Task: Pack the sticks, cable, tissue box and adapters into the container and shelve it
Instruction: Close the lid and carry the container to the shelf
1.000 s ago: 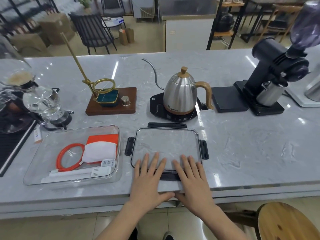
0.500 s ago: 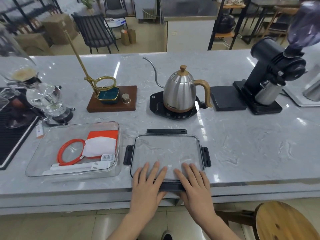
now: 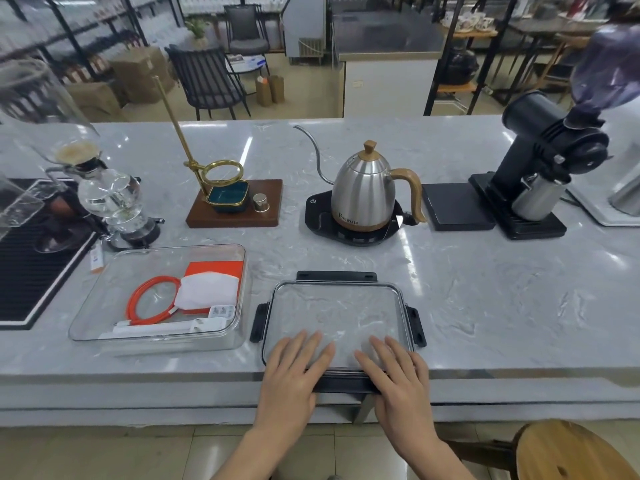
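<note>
Both hands, left hand (image 3: 291,372) and right hand (image 3: 398,375), lie flat, grip released, on clear lid (image 3: 336,313) at worktop (image 3: 502,306) edge, packed container (image 3: 104,299) just left.

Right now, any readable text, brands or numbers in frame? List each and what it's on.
"Brewista": on the lower body of the silver steel gooseneck kettle.
Small white and orange tag lying by the glass siphon brewer: printing is too small to read.
White adapters in the clear plastic container: markings too small to read.
Cardboard boxes in the background: blurred, nothing legible.
</note>
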Available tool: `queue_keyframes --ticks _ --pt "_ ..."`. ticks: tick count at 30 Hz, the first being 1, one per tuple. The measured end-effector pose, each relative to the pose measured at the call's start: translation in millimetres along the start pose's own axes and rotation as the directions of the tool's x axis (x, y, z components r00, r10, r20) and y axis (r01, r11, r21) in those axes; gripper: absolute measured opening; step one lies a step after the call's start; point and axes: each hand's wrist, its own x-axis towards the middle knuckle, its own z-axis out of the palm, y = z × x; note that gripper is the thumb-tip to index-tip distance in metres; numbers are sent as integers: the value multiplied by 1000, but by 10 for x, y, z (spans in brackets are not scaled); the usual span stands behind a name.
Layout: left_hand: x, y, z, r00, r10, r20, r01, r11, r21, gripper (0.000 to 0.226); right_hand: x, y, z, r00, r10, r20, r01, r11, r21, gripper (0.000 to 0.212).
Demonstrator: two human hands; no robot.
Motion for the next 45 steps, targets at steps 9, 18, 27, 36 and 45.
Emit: queue_keyframes --ticks 9,18,27,36,45 --pt "114 163 -361 950 58 -307 -76 996 -47 66 318 -111 -351 964 -151 -217 158 987 14 40" --pt "238 322 -803 826 92 -556 -133 991 -32 58 658 -212 -759 886 -273 -376 273 960 -56 37" --pt "216 186 -1297 741 -269 -615 -34 900 -434 27 996 -279 -1232 831 -317 -458 344 939 -25 26" --pt "77 36 -1484 788 -574 -223 64 437 -897 48 1370 -545 -1510 867 -140 -479 311 902 301 25" --pt "-80 -106 -1521 584 -788 -196 32 263 -964 23 1613 -705 -1423 968 113 -222 40 809 587 55"
